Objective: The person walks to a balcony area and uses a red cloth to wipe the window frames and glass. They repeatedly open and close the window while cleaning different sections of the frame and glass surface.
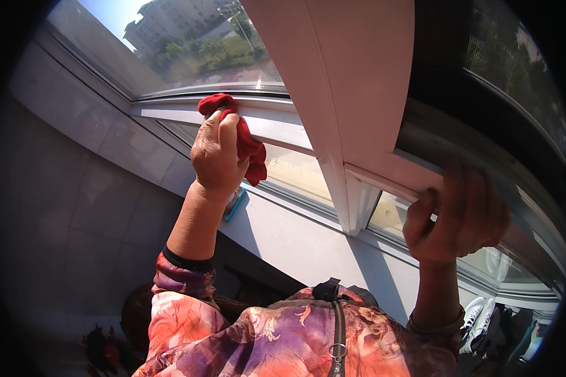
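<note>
My left hand [219,155] is closed around a red cloth [251,146], which is pressed on the white horizontal window rail [273,123] below the upper glass pane [203,61]. Part of the cloth hangs down beside the fingers, over the lower pane. On the right, my right hand [457,217] grips a horizontal rail of the window frame [405,188], its fingers over the top and its thumb at the near side. That hand is somewhat blurred and in shadow. Between the two hands stands a broad white upright post [330,94].
Under the window runs a white sill [287,235]; a blue-edged object [236,205] lies on it by my left wrist. White sneakers [478,320] stand at the lower right. Red flowers or ornaments [111,353] show at the lower left, near a dark rounded object [137,315]. A tiled wall [99,188] is at the left.
</note>
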A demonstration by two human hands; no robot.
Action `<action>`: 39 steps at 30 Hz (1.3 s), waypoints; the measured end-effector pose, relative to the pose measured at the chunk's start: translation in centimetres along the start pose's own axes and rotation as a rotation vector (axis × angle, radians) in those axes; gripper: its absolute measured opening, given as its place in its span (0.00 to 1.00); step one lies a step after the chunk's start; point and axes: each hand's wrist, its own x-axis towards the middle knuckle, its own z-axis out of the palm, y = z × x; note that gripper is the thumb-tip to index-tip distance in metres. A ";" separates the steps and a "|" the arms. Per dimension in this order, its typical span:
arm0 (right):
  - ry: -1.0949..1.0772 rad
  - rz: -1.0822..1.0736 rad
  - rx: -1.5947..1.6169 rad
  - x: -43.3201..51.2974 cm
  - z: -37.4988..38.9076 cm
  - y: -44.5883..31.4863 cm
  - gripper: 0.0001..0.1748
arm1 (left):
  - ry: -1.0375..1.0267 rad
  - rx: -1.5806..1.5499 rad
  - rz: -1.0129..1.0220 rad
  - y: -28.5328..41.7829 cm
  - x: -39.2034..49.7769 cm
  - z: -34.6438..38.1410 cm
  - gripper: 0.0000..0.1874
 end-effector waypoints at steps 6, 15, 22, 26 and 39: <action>-0.116 0.040 -0.003 -0.6 -0.5 0.7 0.21 | -0.013 0.059 -0.025 -3.1 -0.8 1.2 0.35; -0.048 -0.003 -0.010 -1.4 -0.3 1.2 0.22 | -0.014 0.099 -0.079 -6.2 -1.6 2.0 0.33; -0.082 -0.024 -0.053 -1.2 -0.8 1.1 0.23 | -0.066 0.111 -0.121 -7.6 -1.7 2.0 0.34; -0.089 0.029 0.009 -1.2 -0.8 0.7 0.22 | -0.050 0.107 -0.127 -7.7 -1.6 2.0 0.32; -0.023 0.065 0.089 -0.9 -0.5 0.1 0.21 | -0.064 0.126 -0.218 -6.5 -1.3 1.6 0.30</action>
